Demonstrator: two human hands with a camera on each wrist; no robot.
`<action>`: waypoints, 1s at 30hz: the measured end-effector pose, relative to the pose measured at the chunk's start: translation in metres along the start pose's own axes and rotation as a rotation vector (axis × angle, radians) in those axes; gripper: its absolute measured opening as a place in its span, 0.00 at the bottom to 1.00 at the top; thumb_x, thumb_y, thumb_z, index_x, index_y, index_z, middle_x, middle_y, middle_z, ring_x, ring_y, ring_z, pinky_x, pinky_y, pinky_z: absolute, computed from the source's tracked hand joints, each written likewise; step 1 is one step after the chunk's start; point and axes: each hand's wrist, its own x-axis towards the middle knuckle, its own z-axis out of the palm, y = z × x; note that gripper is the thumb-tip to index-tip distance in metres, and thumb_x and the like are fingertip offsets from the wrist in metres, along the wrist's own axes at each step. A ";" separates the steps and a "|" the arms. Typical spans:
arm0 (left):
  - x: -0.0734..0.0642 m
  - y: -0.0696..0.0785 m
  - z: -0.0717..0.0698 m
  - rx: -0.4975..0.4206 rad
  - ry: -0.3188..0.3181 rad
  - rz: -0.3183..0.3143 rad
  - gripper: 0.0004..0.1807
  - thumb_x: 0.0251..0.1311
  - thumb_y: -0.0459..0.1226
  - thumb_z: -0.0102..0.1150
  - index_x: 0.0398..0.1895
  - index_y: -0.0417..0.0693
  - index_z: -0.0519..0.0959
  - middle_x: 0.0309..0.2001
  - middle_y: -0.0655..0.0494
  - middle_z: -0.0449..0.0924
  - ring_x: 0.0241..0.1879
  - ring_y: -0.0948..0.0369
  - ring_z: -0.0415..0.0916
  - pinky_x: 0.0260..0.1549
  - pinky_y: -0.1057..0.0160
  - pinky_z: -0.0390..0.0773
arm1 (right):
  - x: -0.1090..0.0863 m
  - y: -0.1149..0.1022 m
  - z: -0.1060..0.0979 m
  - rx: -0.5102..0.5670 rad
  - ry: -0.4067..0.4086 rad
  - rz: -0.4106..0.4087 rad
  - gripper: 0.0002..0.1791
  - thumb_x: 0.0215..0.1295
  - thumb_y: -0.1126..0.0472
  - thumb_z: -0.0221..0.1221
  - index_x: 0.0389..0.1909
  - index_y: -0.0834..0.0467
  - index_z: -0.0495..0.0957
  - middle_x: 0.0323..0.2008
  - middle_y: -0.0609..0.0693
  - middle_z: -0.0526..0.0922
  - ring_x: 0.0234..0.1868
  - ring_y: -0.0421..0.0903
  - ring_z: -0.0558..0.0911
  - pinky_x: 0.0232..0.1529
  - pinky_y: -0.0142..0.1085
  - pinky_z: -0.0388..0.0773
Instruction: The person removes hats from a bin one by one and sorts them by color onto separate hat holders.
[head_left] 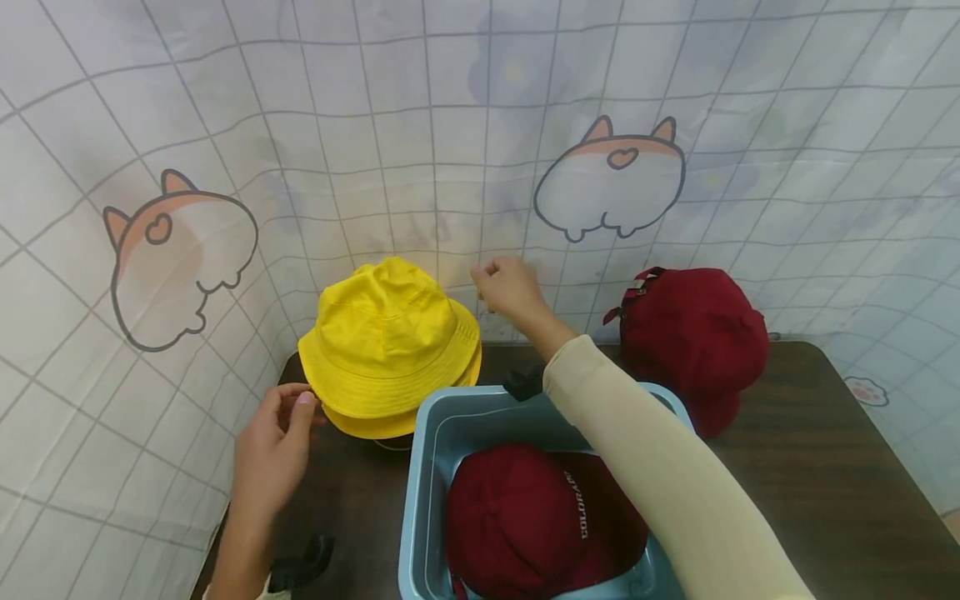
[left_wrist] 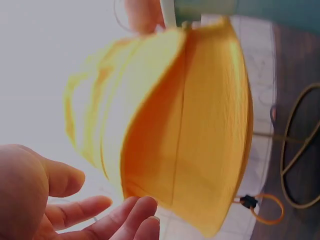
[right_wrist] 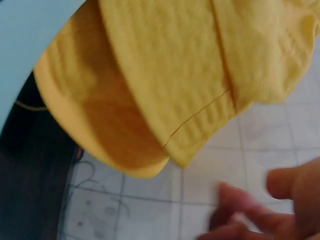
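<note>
Stacked yellow bucket hats (head_left: pixel 382 342) stand at the back left of the dark table, one brim showing under another. Beside the brim on the left is my left hand (head_left: pixel 273 446); in the left wrist view its loosely extended fingers (left_wrist: pixel 135 215) reach right at the hat's edge without gripping it. My right hand (head_left: pixel 512 290) hovers to the right of the hats, near the wall, its fingers loosely bent and holding nothing. In the right wrist view a gap separates those fingers (right_wrist: pixel 240 200) from the yellow brims (right_wrist: pixel 195 127).
A light blue bin (head_left: pixel 414 500) stands at the front middle, with a dark red cap (head_left: pixel 517 517) inside. More dark red caps (head_left: pixel 690 333) are stacked at the back right. Behind the table (head_left: pixel 810 467) hangs a white grid-patterned sheet (head_left: pixel 420 108). My right forearm crosses over the bin.
</note>
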 end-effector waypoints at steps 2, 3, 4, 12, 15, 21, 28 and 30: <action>0.010 -0.005 -0.002 -0.023 -0.022 -0.054 0.27 0.79 0.55 0.41 0.66 0.47 0.70 0.53 0.47 0.83 0.40 0.61 0.83 0.34 0.71 0.79 | 0.002 0.005 0.001 -0.018 -0.109 0.097 0.20 0.78 0.44 0.53 0.51 0.56 0.78 0.43 0.53 0.88 0.30 0.46 0.81 0.26 0.33 0.70; 0.013 -0.006 -0.003 -0.034 -0.033 -0.075 0.28 0.79 0.56 0.40 0.67 0.48 0.69 0.54 0.47 0.83 0.40 0.62 0.83 0.34 0.71 0.80 | 0.003 0.008 0.002 -0.019 -0.165 0.132 0.21 0.78 0.44 0.53 0.53 0.57 0.78 0.44 0.53 0.88 0.31 0.47 0.82 0.26 0.33 0.69; 0.017 -0.008 -0.004 -0.049 -0.043 -0.095 0.28 0.78 0.57 0.40 0.68 0.49 0.68 0.54 0.47 0.83 0.40 0.63 0.83 0.35 0.70 0.80 | 0.003 0.009 0.002 -0.013 -0.217 0.169 0.22 0.77 0.44 0.54 0.56 0.57 0.78 0.44 0.52 0.88 0.33 0.47 0.82 0.27 0.33 0.69; 0.035 -0.016 0.000 -0.282 -0.042 -0.186 0.22 0.77 0.51 0.50 0.62 0.45 0.67 0.38 0.58 0.85 0.35 0.64 0.83 0.36 0.69 0.83 | 0.003 0.015 0.003 0.115 -0.409 0.210 0.14 0.75 0.52 0.58 0.47 0.59 0.84 0.29 0.49 0.80 0.28 0.45 0.76 0.27 0.33 0.66; 0.039 -0.018 0.002 -0.352 -0.014 -0.208 0.18 0.75 0.46 0.56 0.57 0.47 0.68 0.33 0.67 0.83 0.31 0.65 0.82 0.35 0.70 0.83 | 0.001 0.016 0.004 0.115 -0.404 0.177 0.11 0.74 0.57 0.59 0.49 0.58 0.84 0.28 0.50 0.80 0.25 0.44 0.73 0.26 0.32 0.65; 0.042 -0.024 0.005 -0.411 0.003 -0.225 0.12 0.72 0.37 0.60 0.51 0.47 0.68 0.30 0.66 0.80 0.28 0.64 0.79 0.33 0.70 0.83 | -0.005 0.015 0.013 -0.011 -0.316 0.076 0.12 0.70 0.62 0.63 0.51 0.57 0.77 0.32 0.53 0.79 0.26 0.46 0.73 0.25 0.33 0.68; 0.044 -0.036 0.015 -0.361 -0.024 -0.165 0.11 0.73 0.33 0.57 0.50 0.42 0.66 0.30 0.60 0.76 0.27 0.60 0.75 0.30 0.69 0.80 | -0.010 0.016 0.022 -0.376 -0.238 -0.157 0.04 0.64 0.65 0.63 0.34 0.55 0.77 0.36 0.50 0.78 0.35 0.49 0.74 0.30 0.33 0.70; 0.046 -0.040 0.019 -0.339 -0.038 -0.144 0.11 0.73 0.33 0.57 0.49 0.41 0.66 0.29 0.57 0.75 0.26 0.60 0.74 0.29 0.68 0.79 | -0.011 0.017 0.025 -0.426 -0.238 -0.176 0.03 0.63 0.66 0.62 0.34 0.55 0.78 0.36 0.50 0.78 0.36 0.49 0.75 0.32 0.34 0.72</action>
